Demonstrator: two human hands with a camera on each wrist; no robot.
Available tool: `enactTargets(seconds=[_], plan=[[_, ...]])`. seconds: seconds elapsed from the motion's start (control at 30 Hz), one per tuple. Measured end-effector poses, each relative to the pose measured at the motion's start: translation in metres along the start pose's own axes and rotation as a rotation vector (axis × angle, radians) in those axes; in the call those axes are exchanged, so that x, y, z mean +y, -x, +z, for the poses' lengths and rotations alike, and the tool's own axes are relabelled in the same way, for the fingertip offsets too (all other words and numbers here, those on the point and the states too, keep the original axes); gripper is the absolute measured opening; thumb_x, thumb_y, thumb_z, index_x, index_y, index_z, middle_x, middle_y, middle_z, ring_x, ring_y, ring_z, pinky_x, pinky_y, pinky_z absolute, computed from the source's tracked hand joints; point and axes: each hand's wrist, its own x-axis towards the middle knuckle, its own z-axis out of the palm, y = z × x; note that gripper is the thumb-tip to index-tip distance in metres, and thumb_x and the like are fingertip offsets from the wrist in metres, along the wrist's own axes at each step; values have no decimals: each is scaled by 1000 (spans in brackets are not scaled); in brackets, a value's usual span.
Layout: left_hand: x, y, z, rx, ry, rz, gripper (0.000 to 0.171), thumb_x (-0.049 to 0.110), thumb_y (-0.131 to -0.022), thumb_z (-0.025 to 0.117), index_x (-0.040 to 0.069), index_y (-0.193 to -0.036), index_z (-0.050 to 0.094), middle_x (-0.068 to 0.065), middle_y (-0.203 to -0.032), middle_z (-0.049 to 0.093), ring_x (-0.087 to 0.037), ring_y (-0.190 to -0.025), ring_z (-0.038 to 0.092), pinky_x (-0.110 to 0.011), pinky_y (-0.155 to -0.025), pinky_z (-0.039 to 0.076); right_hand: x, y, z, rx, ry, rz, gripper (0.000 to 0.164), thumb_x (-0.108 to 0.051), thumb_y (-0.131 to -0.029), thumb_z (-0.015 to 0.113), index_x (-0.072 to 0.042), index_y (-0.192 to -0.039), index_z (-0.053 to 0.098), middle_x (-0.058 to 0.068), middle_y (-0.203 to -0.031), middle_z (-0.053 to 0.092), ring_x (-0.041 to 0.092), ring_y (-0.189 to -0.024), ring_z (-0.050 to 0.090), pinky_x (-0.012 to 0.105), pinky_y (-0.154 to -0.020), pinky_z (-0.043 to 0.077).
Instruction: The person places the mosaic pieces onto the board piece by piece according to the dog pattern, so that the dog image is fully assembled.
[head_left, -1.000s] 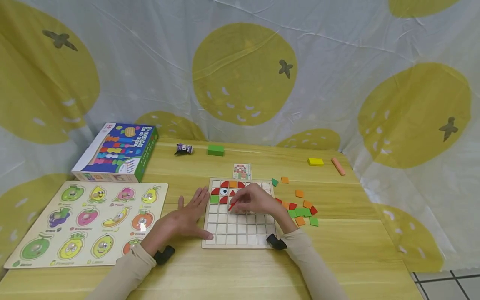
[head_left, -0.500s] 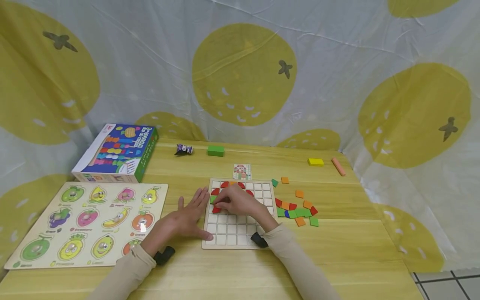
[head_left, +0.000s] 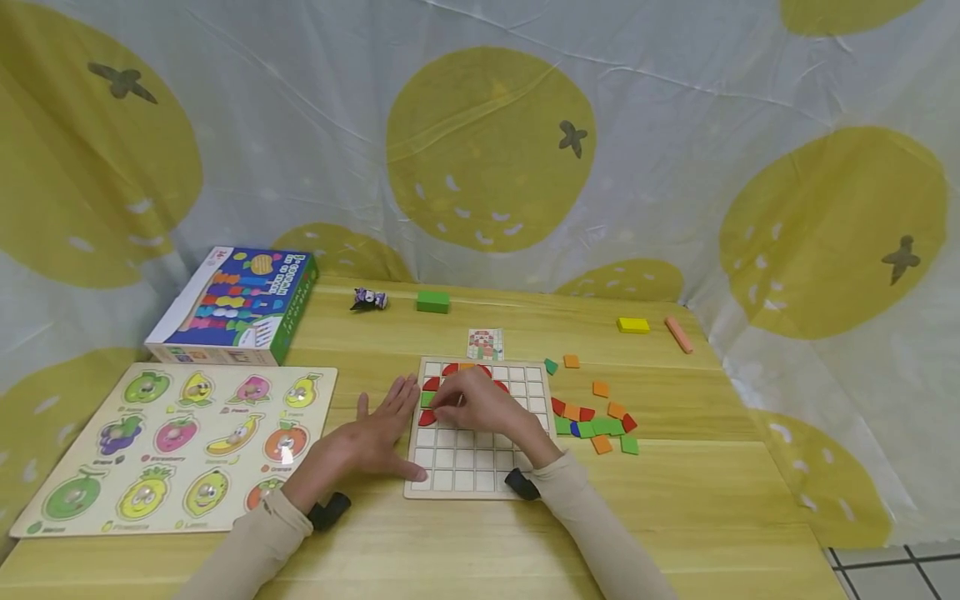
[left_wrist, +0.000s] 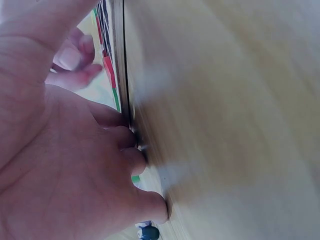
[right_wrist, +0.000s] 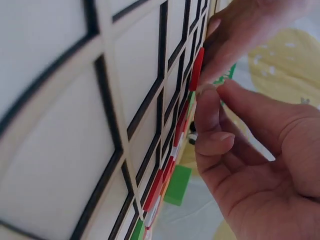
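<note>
My right hand [head_left: 480,404] reaches over the left part of a wooden grid board [head_left: 472,496], thumb and forefinger pinched at a red quarter-round tile [head_left: 426,418]. In the right wrist view that red tile [right_wrist: 197,70] stands slightly proud of the grid, with the fingertips right at its end. Just above it sits a green square tile [head_left: 427,399]. More red tiles [head_left: 431,384] fill cells towards the top, partly hidden by the hand. My left hand [head_left: 375,437] is spread along the board's left edge, thumb on the lower left corner.
Loose coloured tiles [head_left: 600,426] lie right of the board. A small pattern card [head_left: 486,343] is behind it. A fruit puzzle [head_left: 180,433] and a toy box [head_left: 236,304] occupy the left. Farther back are a figurine [head_left: 370,299], green block [head_left: 433,302] and yellow block [head_left: 633,325].
My right hand has moved left across the board with the red tile, which now lies at a cell below the green one. The left hand has stayed in place.
</note>
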Motion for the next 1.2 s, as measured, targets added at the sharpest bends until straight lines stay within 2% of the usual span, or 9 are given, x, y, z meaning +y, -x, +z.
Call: enactTargets(seconds=[0.13,0.27,0.37,0.57,0.9,1.07,1.2], plan=[[16,8,-10,-14,16,-8,141,66,-80,88,-5,-170,5,-22,-180,-8,-41,-166,-12,-81,-119,-14,1,4,-2,-31,-25,17,8,-8,-98,81,-5,-104,85,-2,-94,80,5,-77,62,20,-73,55],[27,13,-14,-18,-13,-15,135,56,-84,90,-7,-170,6,-25,-179,-6,-44,-165,-9,-83,-118,-10,1,5,-2,-50,-34,27,10,-9,-99,79,-6,-107,85,-2,-96,81,5,-77,63,20,-75,56],[27,13,-14,-18,-28,-18,135,55,-84,90,-7,-169,6,-25,-179,-5,-45,-165,-8,-84,-118,-8,1,5,-1,-50,-26,22,11,-9,-100,78,-5,-108,84,0,-97,81,5,-78,63,20,-76,56],[26,13,-15,-21,19,-5,137,58,-83,89,-8,-169,6,-25,-179,-6,-44,-165,-10,-83,-118,-13,0,6,-2,-35,-22,22,12,-9,-101,77,-4,-110,83,2,-97,81,6,-76,63,20,-76,57],[18,12,-13,-5,40,14,140,65,-81,87,-6,-170,5,-24,-179,-8,-44,-165,-12,-83,-116,-16,5,11,-6,2,-31,-4,13,-10,-102,76,-4,-111,83,1,-100,81,8,-77,66,21,-75,58],[17,12,-12,3,51,33,142,65,-80,88,-6,-170,5,-24,-179,-8,-44,-165,-14,-83,-114,-19,18,27,-21,47,-37,7,12,-11,-101,78,-8,-110,84,-2,-101,80,7,-78,62,23,-74,56],[24,13,-13,-1,28,10,138,56,-82,91,-8,-169,6,-26,-179,-6,-46,-165,-10,-83,-117,-14,36,51,-41,96,-54,27,11,-10,-98,80,-6,-108,83,-2,-99,79,9,-78,62,25,-71,56]])
